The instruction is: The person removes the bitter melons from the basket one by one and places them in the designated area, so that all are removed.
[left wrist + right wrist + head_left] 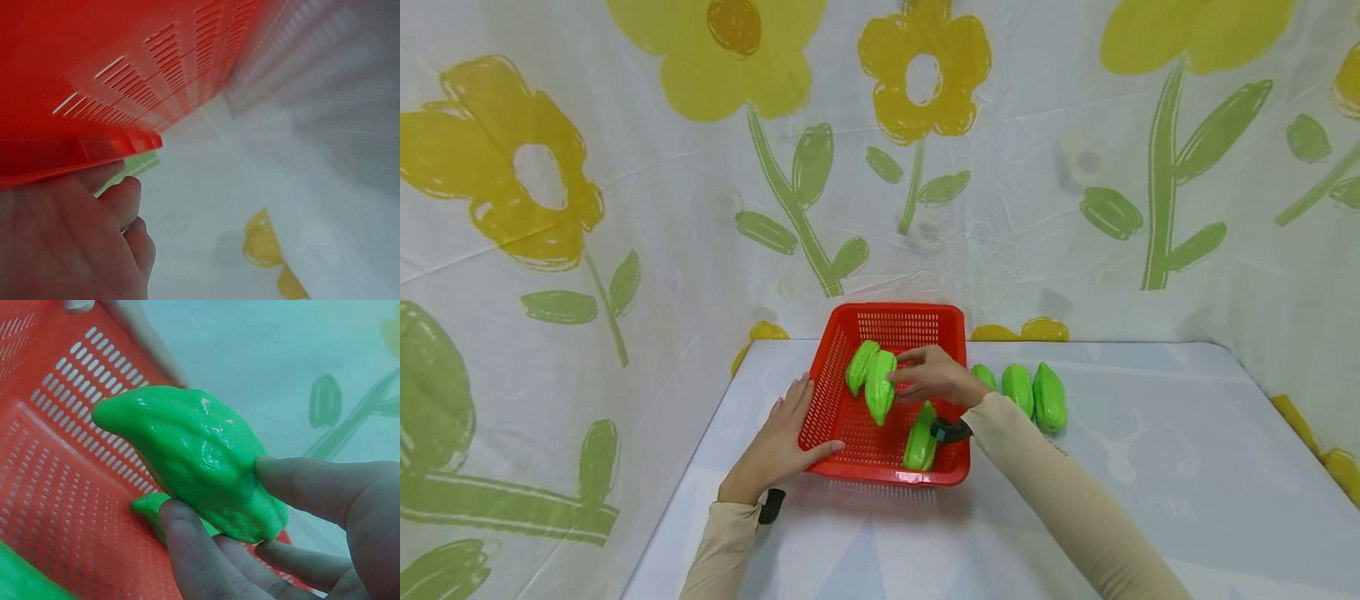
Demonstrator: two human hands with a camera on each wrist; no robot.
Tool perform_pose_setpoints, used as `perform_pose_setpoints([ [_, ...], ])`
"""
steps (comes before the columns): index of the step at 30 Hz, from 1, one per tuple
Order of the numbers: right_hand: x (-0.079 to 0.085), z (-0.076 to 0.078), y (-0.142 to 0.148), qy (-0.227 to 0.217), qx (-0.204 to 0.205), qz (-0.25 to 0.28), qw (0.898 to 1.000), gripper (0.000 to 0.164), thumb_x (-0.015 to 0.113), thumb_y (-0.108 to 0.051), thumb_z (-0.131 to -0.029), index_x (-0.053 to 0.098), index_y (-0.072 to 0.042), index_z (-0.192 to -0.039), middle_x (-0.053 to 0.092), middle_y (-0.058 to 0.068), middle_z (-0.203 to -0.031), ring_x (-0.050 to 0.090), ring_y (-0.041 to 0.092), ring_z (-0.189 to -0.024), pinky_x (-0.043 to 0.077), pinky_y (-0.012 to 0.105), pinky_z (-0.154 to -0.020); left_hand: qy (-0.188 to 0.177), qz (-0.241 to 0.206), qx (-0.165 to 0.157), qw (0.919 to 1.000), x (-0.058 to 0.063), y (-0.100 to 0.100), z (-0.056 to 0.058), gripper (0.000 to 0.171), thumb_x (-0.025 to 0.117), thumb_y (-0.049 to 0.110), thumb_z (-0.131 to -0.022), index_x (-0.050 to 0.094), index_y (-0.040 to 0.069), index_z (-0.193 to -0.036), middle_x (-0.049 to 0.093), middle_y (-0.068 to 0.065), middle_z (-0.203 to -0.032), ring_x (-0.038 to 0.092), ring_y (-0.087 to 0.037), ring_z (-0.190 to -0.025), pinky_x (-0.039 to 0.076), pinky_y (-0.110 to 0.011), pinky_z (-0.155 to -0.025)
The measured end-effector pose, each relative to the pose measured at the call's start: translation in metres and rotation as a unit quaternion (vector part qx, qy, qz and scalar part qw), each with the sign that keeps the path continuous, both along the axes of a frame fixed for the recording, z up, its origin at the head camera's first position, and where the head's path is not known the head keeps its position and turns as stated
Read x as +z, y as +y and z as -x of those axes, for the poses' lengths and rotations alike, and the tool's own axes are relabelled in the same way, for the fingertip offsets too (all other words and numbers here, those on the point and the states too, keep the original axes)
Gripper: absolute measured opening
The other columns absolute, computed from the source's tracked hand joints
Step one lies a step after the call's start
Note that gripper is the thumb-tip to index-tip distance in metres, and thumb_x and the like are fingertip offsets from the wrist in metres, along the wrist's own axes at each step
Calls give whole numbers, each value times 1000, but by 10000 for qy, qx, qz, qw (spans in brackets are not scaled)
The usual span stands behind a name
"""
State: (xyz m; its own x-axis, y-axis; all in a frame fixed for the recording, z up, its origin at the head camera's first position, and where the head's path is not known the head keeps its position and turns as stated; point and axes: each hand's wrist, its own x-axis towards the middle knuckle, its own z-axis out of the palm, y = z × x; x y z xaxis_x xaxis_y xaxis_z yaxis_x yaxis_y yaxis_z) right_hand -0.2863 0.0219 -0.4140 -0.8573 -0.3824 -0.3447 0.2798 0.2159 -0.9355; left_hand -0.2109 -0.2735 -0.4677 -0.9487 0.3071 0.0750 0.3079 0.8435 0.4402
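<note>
Flowered backdrop (1022,250), right grip (936,375) only fruit-wide, snug around 1 green fruit (880,387)

Free basket floor (861,442) beside vegetable (919,448)

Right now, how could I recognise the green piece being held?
Find the red basket, then the person's right hand over it. That hand pinches one glossy, ridged green piece. Two similar pieces lie in the basket; only this one is held.

A flower-printed cloth (1022,217) hangs behind a pale table (1150,533).
</note>
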Motion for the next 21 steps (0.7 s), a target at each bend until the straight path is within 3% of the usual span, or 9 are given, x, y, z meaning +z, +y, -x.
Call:
perform_pose_setpoints([
  [4, 2, -1, 6, 57, 2, 86, 9999, 61, 72, -14, -97, 47, 2, -150, 63, 23, -136, 75, 42, -106, 57, 53, -101, -9, 8, -9, 10000, 0, 0, 0, 118, 65, 72, -85, 12, 7, -167, 10, -10, -176, 9, -34, -164, 15, -61, -131],
  [11, 8, -3, 21, 210, 2, 190, 9996, 61, 71, -17, -98, 46, 1, -151, 67, 21, -131, 75, 41, -107, 65, 41, -88, 43, 29, -38, 10000, 0, 0, 0, 117, 64, 72, -86, 12, 5, -166, 10, -11, -176, 10, -35, -164, 15, -61, -131],
  [21, 6, -2, 44, 327, 87, 153, 9993, 64, 69, -19, -100, 42, 0, -154, 69, 21, -132, 76, 36, -106, 58, 50, -101, 8, 18, -15, 10000, 1, 0, 0, 118, 64, 73, -85, 11, 6, -167, 10, -9, -176, 8, -33, -164, 15, -60, -131],
])
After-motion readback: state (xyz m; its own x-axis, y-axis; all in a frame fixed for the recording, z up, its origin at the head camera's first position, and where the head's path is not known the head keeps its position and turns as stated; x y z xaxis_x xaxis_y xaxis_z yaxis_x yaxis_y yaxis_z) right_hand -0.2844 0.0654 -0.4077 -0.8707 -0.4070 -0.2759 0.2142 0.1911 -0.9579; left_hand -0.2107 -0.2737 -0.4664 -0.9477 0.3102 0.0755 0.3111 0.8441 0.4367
